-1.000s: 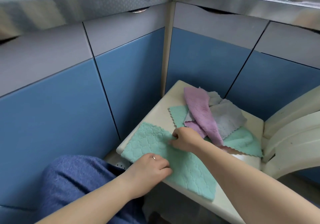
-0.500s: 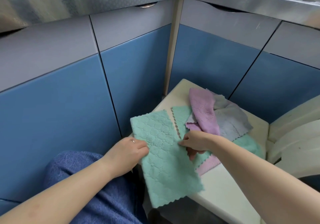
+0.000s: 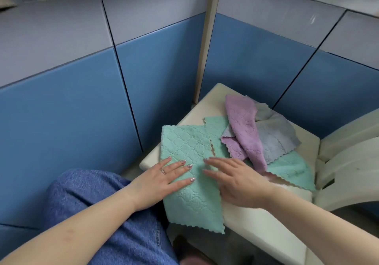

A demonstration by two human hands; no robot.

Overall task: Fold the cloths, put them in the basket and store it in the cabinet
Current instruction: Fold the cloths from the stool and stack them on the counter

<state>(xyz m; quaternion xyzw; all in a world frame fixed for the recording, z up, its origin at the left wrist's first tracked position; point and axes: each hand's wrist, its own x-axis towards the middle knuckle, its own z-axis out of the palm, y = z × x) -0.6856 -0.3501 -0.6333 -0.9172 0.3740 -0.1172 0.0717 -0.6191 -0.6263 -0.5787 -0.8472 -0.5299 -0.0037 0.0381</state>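
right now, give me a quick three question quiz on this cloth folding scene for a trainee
1. True or false: both hands lie flat on the green cloth.
2. Which cloth lies on top of the pile at the back of the stool? A) purple cloth B) grey cloth C) a white one
3. Fill in: the near end of the green cloth hangs over the stool's ____.

Key:
1. True: the left hand and right hand press it with straight fingers.
2. A
3. edge
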